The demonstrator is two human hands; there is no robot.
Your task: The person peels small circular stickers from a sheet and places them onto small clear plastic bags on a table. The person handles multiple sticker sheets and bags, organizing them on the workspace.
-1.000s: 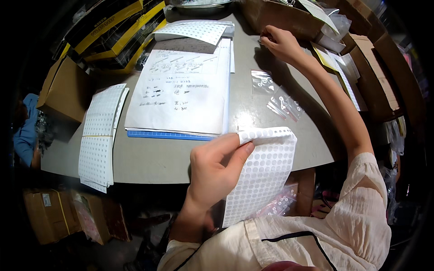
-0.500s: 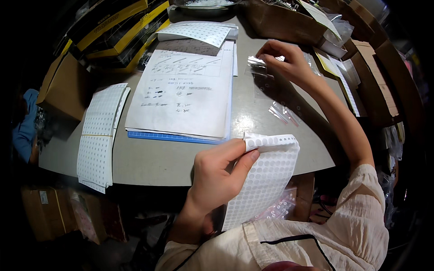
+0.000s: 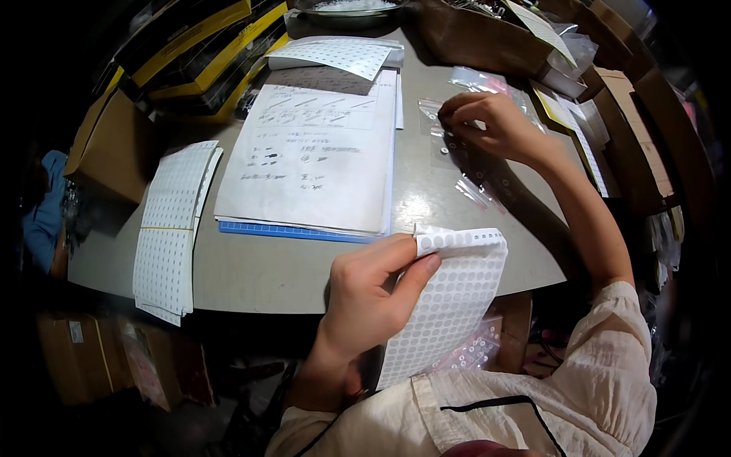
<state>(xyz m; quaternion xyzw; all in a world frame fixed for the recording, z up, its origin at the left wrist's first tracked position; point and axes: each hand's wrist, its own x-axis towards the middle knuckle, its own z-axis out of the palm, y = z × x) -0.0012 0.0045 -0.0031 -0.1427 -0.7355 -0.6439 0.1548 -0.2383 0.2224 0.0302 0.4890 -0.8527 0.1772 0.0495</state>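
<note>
My left hand (image 3: 373, 293) grips the top edge of a sheet of round stickers (image 3: 449, 301) between thumb and fingers. The sheet, white with rows of grey dots, curls over at its top and hangs past the table's front edge. Farther right, my right hand (image 3: 499, 128) reaches over the table with its fingers drawn together. Its fingertips touch down at a small clear plastic bag (image 3: 428, 114) lying flat; whatever they pinch is hidden. Another clear bag (image 3: 442, 150) with a small white ring lies just below, and more small zip bags (image 3: 476, 190) lie nearer me.
Written papers (image 3: 304, 183) lie on a blue board (image 3: 297, 232). Left of them is a banded stack of label sheets (image 3: 171, 228). Cardboard boxes (image 3: 114, 145) flank the table (image 3: 251, 278). A bag of small rings (image 3: 472, 346) sits below the front edge.
My right hand has lowered toward the table and turned slightly. The small clear bag it held up now lies flat by its fingertips. My left hand keeps its grip on the sheet.
</note>
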